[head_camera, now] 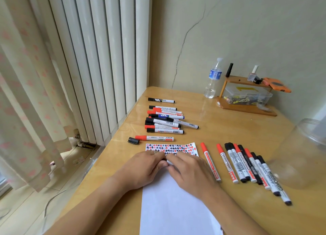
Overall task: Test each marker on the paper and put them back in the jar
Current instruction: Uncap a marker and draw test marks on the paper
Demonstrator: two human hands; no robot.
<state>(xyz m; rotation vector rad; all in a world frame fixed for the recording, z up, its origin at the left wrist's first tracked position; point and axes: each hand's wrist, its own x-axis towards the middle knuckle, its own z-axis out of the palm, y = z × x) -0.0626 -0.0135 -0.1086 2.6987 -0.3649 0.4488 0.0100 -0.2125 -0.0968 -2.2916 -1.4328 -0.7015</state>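
A white sheet of paper (pixel 176 204) lies on the wooden table (pixel 220 129); its far strip is covered with red and black test marks. My left hand (pixel 144 167) and my right hand (pixel 191 171) rest on the sheet. Their curled fingertips meet and pinch the paper just below the marked strip. No marker shows in either hand. A pile of markers (pixel 165 121) lies behind the paper. A row of red and black markers (pixel 247 164) lies to its right. The clear jar (pixel 299 151) stands at the right edge. A red-capped marker (pixel 154 138) lies beside a loose black cap (pixel 133 140).
A single black marker (pixel 161 100) lies at the back left. A water bottle (pixel 212 79) and a small wooden shelf (pixel 247 108) holding a clear plastic box (pixel 247 95) stand by the wall. A radiator (pixel 105 58) and a curtain (pixel 26 93) flank the table's left edge.
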